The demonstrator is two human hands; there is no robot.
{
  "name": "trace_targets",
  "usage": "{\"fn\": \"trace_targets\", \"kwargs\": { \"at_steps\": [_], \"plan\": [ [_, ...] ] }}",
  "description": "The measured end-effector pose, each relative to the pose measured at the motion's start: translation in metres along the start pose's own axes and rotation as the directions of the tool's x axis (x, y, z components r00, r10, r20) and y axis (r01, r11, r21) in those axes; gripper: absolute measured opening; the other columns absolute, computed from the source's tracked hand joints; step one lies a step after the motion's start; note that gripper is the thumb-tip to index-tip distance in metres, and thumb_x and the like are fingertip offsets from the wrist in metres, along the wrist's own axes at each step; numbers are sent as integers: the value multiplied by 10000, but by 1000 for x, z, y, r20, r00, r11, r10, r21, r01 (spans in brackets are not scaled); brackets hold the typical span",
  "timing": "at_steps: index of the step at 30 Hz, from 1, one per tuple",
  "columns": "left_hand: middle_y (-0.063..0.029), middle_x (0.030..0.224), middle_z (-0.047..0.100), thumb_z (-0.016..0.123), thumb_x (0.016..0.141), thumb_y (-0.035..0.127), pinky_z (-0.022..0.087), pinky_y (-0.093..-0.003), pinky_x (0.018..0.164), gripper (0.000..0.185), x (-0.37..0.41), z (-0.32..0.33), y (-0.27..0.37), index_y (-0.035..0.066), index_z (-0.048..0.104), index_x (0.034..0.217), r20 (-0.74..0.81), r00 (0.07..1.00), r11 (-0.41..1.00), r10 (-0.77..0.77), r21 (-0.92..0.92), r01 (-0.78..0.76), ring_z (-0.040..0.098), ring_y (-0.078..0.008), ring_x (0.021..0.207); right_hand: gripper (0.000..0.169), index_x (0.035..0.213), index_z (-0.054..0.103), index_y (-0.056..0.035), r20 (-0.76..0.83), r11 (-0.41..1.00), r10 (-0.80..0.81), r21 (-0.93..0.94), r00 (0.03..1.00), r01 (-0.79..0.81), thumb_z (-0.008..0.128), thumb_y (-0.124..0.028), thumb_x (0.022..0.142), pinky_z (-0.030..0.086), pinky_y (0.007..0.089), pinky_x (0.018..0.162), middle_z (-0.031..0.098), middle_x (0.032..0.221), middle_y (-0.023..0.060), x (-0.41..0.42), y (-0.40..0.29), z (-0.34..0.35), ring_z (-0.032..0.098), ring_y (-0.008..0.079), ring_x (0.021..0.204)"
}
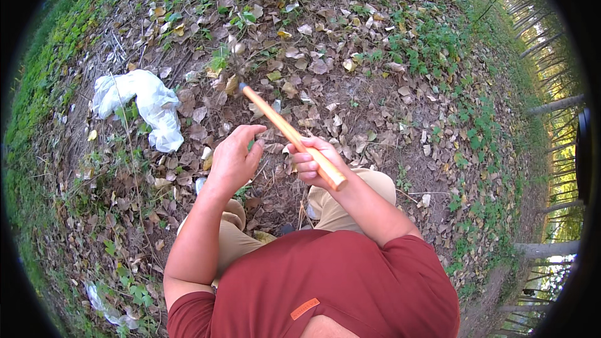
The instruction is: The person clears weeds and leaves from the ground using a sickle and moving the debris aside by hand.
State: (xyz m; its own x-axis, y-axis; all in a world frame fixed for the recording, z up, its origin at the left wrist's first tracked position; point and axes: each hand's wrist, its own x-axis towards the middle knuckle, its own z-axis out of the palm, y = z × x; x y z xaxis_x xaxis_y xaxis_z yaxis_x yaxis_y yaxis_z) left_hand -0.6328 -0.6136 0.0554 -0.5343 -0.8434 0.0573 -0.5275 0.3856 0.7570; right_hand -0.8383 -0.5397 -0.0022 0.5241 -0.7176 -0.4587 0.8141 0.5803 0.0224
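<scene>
My right hand (319,162) is closed around a long wooden handle (286,126), which slants from near my right wrist up and to the left. A dark metal end (242,86) shows at its far tip; the shape of the tool's head cannot be made out against the leaves. My left hand (237,155) is to the left of the handle, thumb and fingers apart, holding nothing. Dry leaves and bare soil (281,197) lie beneath both hands, between my bent knees.
A crumpled white plastic bag (152,108) lies on the ground at the left, with another piece of clear plastic (110,307) lower left. Low green plants (422,47) grow among fallen leaves. Tree trunks (558,104) stand along the right rim.
</scene>
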Motion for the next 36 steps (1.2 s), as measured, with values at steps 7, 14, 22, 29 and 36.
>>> {"fn": "trace_targets", "kwargs": {
  "at_steps": [7,14,22,29,36],
  "plan": [
    [-117,999,633,591,834,156,480,-319,740,288,-2,-2,10,34,591,1095,72,996,995,-48,-86,54,618,-205,875,199,879,508,-79,-410,886,-463,-235,786,400,545,-272,850,418,265,425,486,596,-8,-75,16,-31,500,110,482],
    [-59,934,657,596,858,155,482,-247,697,266,5,-7,14,26,600,1091,-71,991,941,-115,-327,86,588,-92,788,130,861,428,-65,-569,933,-334,-86,751,349,527,-144,830,498,353,568,497,655,62,-69,57,-60,536,204,587],
    [-60,1005,634,540,902,113,462,-219,777,239,6,-20,-6,-22,573,1096,-261,949,873,-176,-487,28,585,-98,870,169,813,503,-90,-246,990,140,19,959,-140,513,-255,849,424,252,438,478,594,-36,-17,65,24,477,102,472],
    [-68,971,650,545,884,98,472,-234,760,204,-23,-35,-8,-3,603,1051,-240,953,901,-184,-429,66,601,-116,858,189,885,494,-41,2,995,-39,-96,999,39,518,-226,853,406,243,364,464,569,-21,-11,16,32,470,86,421],
    [-120,858,637,664,761,126,515,-345,686,197,-48,-24,30,63,629,945,57,926,924,374,-106,-366,627,-281,786,143,749,470,-104,-500,816,-568,-442,653,372,537,-210,818,442,314,428,486,582,-2,38,-121,-67,503,132,476]
  ]
}}
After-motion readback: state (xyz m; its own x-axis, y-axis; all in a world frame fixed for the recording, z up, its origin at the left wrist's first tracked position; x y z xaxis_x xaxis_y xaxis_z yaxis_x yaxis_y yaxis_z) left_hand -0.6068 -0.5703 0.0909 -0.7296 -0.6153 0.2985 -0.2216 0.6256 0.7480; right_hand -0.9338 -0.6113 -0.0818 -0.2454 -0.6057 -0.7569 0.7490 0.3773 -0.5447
